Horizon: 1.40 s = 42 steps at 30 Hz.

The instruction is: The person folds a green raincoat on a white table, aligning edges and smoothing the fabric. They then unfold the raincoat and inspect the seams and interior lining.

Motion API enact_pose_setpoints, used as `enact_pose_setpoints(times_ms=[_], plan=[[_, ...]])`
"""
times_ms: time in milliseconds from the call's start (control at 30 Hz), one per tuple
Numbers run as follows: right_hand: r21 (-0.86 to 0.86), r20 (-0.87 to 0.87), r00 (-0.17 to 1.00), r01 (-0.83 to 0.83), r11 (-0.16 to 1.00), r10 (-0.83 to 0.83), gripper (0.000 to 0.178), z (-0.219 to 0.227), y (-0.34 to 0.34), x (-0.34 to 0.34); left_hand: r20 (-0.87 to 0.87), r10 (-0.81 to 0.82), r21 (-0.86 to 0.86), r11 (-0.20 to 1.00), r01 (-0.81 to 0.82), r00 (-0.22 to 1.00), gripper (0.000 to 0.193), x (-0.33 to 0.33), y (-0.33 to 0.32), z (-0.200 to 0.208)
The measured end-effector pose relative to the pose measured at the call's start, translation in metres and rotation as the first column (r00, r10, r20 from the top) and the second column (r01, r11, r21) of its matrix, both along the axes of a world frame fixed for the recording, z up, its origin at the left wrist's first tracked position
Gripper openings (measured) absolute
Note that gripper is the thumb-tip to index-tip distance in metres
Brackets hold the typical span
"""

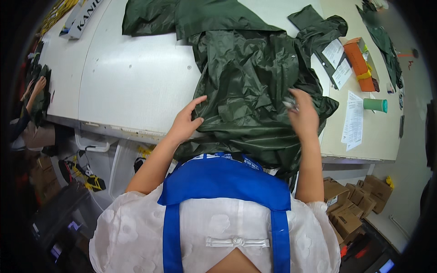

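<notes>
A dark green garment point(246, 77) of thin, shiny fabric, like a raincoat, lies spread and wrinkled on the table in front of me. Its near part hangs over the table edge against my blue apron. At the garment's left edge is my left hand point(184, 122), thumb and fingers apart, with nothing held in it. My right hand point(304, 113) is over the right side of the garment, its fingers curled around a small silvery metal tool point(290, 104). The tool is blurred and partly covered by the fingers, so its exact kind does not show.
More green fabric point(214, 17) lies at the far side of the white table point(136, 77). To the right are an orange box point(359, 63), a green cylinder point(375, 105) and paper sheets point(353, 120). Cardboard boxes point(348, 218) stand below. Another person's hands point(38, 86) show at far left.
</notes>
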State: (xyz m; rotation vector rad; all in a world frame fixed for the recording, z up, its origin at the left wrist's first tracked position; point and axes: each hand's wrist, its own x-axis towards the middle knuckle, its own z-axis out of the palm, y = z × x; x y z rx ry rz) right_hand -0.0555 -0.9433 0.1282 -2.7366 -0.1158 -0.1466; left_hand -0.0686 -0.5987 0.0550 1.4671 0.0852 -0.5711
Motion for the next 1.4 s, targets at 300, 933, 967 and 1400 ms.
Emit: enact_pose_setpoints(times_ms=[300, 933, 967, 1400], plan=[[0.101, -0.103, 0.969, -0.215, 0.971, 0.225, 0.024, -0.042, 0.031, 0.012, -0.253, 0.224, -0.41, 0.857, -0.314, 0.941, 0.07, -0.008, -0.002, 0.036], [0.3, 0.451, 0.886, -0.266, 0.916, 0.11, 0.03, -0.007, 0.017, -0.048, 0.621, -0.144, 0.604, 0.714, -0.354, 0.77, 0.066, -0.019, -0.021, 0.059], [0.306, 0.477, 0.869, -0.307, 0.901, 0.134, 0.031, -0.006, 0.019, -0.049, 0.641, -0.23, 0.62, 0.718, -0.316, 0.733, 0.06, -0.016, -0.024, 0.06], [0.339, 0.435, 0.894, -0.276, 0.899, 0.11, 0.026, -0.009, 0.024, -0.055, 0.76, -0.221, 0.364, 0.924, -0.119, 0.611, 0.022, -0.001, -0.02, 0.055]])
